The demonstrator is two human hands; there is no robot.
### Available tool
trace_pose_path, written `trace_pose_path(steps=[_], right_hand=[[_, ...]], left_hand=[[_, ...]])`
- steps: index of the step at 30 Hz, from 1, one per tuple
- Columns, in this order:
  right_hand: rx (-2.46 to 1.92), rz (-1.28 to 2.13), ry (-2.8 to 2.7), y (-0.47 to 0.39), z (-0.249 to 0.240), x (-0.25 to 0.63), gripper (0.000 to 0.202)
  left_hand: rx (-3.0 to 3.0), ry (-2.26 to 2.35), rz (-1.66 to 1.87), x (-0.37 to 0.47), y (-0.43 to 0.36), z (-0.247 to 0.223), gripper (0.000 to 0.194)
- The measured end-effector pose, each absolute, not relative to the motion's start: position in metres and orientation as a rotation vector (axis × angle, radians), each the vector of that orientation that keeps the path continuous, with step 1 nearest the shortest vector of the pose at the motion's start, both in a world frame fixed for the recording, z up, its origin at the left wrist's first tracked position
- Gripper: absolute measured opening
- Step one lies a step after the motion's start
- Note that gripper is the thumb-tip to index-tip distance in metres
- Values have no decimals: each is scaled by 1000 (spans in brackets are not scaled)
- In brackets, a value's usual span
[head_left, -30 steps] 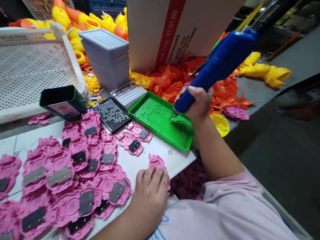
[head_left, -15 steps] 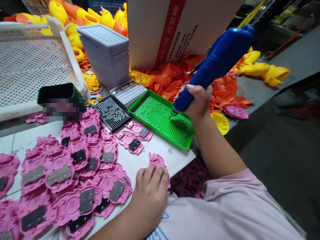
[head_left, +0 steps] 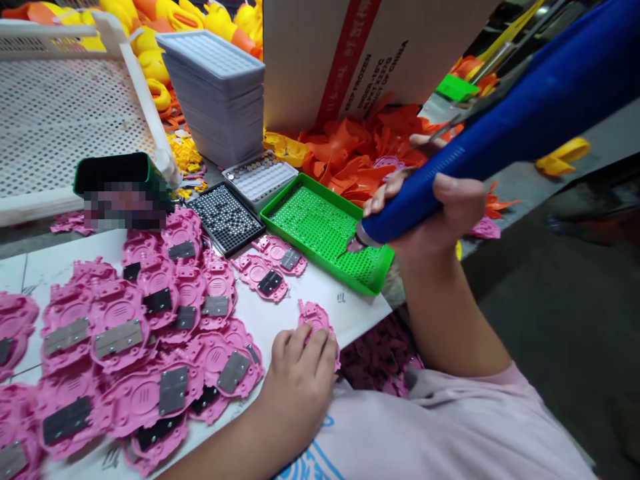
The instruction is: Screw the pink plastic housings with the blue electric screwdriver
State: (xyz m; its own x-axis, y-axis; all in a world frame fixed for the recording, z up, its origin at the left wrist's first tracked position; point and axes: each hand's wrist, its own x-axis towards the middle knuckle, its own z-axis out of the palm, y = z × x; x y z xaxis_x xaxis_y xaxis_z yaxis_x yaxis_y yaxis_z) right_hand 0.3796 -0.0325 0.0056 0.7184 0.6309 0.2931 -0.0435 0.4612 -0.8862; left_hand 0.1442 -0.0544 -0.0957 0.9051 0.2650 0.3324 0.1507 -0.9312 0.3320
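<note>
- Head view: right hand (head_left: pixel 434 217), fingers closed round a blue driver (head_left: pixel 500 143) over a green tray (head_left: pixel 325 260), probably collecting screws (head_left: pixel 306 212).
- Left hand (head_left: pixel 299 373), fingers curved, holds a pink casing (head_left: pixel 316 313) on the tabletop (head_left: pixel 355 313).
- Next: probably steady aim.

The left hand (head_left: pixel 303 367) covers much of a pink part (head_left: pixel 315 312). The driver (head_left: pixel 525 123) leaves the upper right corner.

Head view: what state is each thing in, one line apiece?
Left hand: resting on a pink part
Pink part: partly covered
Right hand: wrapped around the blue tool
Blue tool: slanted, tip over the green tray
Green tray: open-topped
Black tray: some holes filled
White trays: stacked
Dark green container: open-topped
Other pink parts: heaped, overlapping
</note>
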Motion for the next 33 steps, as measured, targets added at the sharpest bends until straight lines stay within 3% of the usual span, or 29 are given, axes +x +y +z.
trace_pose_path(steps=[8, 29, 33], right_hand=[[-876, 853, -765, -61, -15, 329, 28], [-933, 788, -791, -80, -37, 323, 38], [-930, 781, -799, -82, -29, 325, 31]], left_hand=[[2763, 307, 544, 144, -57, -101, 36], [2756, 309, 551, 144, -55, -96, 34], [2687, 308, 596, 145, -53, -91, 34]])
